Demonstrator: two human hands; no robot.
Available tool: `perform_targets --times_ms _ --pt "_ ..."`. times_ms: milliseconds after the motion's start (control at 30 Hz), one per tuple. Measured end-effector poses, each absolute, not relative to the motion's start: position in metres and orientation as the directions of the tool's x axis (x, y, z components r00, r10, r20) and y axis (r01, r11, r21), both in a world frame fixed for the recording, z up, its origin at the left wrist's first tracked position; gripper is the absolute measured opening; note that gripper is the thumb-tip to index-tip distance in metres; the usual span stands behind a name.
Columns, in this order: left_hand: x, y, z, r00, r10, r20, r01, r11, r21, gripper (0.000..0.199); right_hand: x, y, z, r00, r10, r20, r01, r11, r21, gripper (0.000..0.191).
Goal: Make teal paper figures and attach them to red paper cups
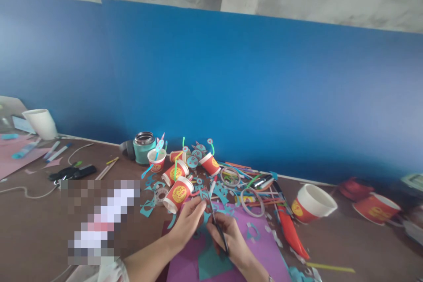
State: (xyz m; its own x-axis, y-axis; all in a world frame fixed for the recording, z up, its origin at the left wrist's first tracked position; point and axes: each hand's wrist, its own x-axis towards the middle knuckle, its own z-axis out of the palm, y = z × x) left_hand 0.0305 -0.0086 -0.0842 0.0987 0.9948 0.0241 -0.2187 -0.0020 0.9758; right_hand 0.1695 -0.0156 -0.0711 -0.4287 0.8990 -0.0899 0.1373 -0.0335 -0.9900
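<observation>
Near the middle of the desk, my right hand point(229, 234) is closed around the black handles of a pair of scissors point(218, 225), its blades pointing up and away from me. My left hand point(191, 217) pinches a small piece of blue paper point(204, 194) close to the blades; fine detail there is too small to make out. Below both hands lies a teal sheet point(211, 261) on top of purple paper point(274, 255). Just beyond my left hand, a red and white paper cup point(178, 194) rests on its side.
Several more paper cups with straws and blue paper cutouts point(193, 158) crowd the back, beside a teal jar point(144, 150). Tape rolls point(253, 202), straws and paper scraps lie to the right. A white-rimmed cup point(313, 202) stands farther right; black keys point(72, 172) lie left.
</observation>
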Motion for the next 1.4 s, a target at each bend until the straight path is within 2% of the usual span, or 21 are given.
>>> perform_targets --times_ms 367,567,1033,1400 --pt "0.033 -0.012 -0.068 0.161 0.981 0.103 -0.168 -0.076 0.983 0.039 0.17 -0.015 -0.079 -0.422 0.906 -0.035 0.059 -0.011 -0.998 0.043" --pt "0.032 -0.011 -0.075 0.116 0.991 0.07 -0.161 -0.051 0.986 0.038 0.171 -0.015 -0.076 -0.421 0.906 -0.038 0.083 -0.004 -0.997 0.042" --pt "0.029 -0.007 -0.085 0.131 0.991 0.028 -0.162 -0.007 0.987 0.039 0.172 -0.015 -0.075 -0.419 0.904 -0.08 0.126 -0.03 -0.992 0.038" --pt "0.028 -0.009 -0.078 0.151 0.987 0.055 -0.127 -0.036 0.991 0.039 0.174 -0.015 -0.074 -0.438 0.896 -0.076 0.125 -0.023 -0.992 0.039"
